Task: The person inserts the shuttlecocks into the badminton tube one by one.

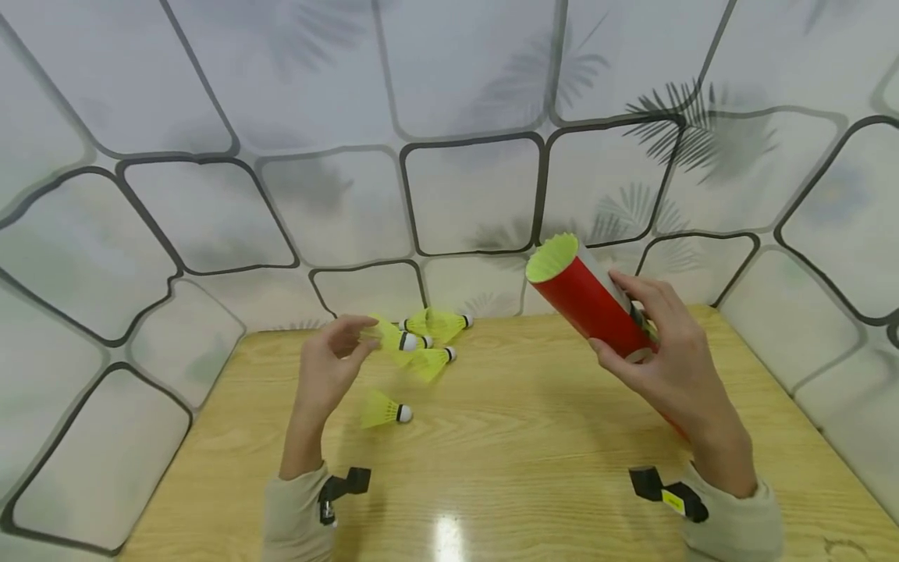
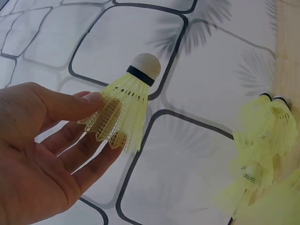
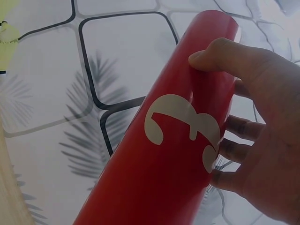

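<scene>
My right hand [image 1: 670, 355] is wrapped round the red tube [image 1: 593, 300], thumb on one side and fingers curled round the other, holding it tilted above the table [image 1: 534, 468] with its open mouth turned toward my left. A yellow skirt edge [image 1: 552, 256] shows at that mouth, so I judge at least one shuttle is already inside; how many, I cannot tell.

My left hand [image 1: 330, 367] pinches one shuttle [image 2: 124, 110] by the skirt between thumb and fingertips, cork pointing away from my palm. It is lifted off the table and not yet at the tube, which is well apart to the right of these fingers.

Left to do, as I judge it: this shuttle goes in, then the loose ones. One shuttle on the table [image 1: 385, 410] lies just below my left fingers, nearer to me. A cluster [image 1: 431, 339] lies just beyond those fingers, toward the wall; I count about three there, though they overlap. So the work looks partly done, with several shuttles remaining outside the tube
</scene>
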`<state>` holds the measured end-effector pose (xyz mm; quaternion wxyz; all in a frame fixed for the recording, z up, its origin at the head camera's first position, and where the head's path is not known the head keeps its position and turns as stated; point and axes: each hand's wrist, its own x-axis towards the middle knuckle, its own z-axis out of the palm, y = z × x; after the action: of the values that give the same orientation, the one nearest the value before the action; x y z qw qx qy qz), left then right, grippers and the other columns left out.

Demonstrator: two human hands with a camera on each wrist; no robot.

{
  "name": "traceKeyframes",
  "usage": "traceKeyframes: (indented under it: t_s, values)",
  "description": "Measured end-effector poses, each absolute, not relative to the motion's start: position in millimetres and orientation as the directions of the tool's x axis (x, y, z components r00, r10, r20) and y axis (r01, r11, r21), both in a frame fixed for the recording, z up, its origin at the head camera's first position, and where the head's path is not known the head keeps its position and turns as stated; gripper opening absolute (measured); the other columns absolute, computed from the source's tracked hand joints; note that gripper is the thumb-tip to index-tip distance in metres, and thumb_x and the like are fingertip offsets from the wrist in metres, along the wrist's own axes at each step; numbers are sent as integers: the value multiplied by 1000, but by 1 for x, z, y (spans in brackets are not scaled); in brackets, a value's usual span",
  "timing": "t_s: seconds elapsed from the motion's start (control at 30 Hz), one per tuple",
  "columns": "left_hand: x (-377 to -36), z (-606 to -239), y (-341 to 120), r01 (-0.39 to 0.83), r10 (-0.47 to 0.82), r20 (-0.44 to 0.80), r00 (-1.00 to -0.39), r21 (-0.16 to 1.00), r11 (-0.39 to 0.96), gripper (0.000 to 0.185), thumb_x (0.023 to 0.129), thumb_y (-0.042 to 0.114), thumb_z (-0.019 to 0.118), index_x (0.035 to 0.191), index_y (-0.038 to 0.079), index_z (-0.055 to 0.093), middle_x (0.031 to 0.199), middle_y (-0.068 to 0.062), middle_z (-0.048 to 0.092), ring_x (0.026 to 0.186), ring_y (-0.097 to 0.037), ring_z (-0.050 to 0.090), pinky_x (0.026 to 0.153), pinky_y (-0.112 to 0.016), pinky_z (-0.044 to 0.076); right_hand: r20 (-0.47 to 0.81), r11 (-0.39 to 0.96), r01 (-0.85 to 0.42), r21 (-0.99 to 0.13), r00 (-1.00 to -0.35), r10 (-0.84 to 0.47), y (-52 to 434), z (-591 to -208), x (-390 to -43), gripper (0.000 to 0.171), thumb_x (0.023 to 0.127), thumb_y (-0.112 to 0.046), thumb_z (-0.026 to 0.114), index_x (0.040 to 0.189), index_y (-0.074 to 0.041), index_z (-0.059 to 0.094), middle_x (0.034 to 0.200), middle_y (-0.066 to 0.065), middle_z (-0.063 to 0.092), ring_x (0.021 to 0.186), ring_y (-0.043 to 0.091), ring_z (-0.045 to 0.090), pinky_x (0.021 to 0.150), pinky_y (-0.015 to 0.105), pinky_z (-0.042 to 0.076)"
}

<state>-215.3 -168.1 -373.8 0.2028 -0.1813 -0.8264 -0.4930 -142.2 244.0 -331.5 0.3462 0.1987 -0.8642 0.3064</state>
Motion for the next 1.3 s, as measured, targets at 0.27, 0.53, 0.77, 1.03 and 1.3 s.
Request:
traceKeyframes:
  t_s: [0.27,0.53,0.77,1.03,1.3]
  values:
    - [-202,-356,-157,591,43,609,-792,746,308,25,89,-2,78,113,4,76,96,-12,75,84,-9,70,82,-19,57,724,721,-574,-389,-674,-147,242,-331,-141,90,70,3,88,151,-11,50,133,11,58,113,19,55,74,5,47]
    - [-193,-339,-138,706,-2,715,-699,690,160,27,88,-11,74,114,-4,74,99,-22,74,87,-8,72,84,-24,59,724,710,-593,-380,-668,-170,240,-328,-143,90,69,4,89,150,-9,51,133,12,59,109,18,55,74,5,48]
    - [-195,-323,-120,748,-13,753,-657,655,106,27,89,-13,73,115,-6,72,102,-22,73,90,-14,73,85,-28,60,717,701,-595,-393,-676,-171,239,-329,-142,90,69,4,88,150,-10,52,135,12,58,109,16,54,68,8,50]
    - [-196,-300,-93,789,-12,791,-612,612,50,25,89,-14,71,113,-8,73,97,-21,74,87,-15,72,84,-30,60,713,686,-607,-401,-677,-182,236,-331,-142,89,69,6,89,149,-10,53,134,10,58,103,12,51,58,13,52]
    - [-201,-285,-72,832,18,833,-553,551,60,21,93,-11,68,113,-8,73,99,-18,74,86,-27,72,83,-36,61,715,697,-600,-393,-676,-179,238,-330,-140,90,69,5,89,150,-10,52,136,10,58,108,14,52,70,7,49]
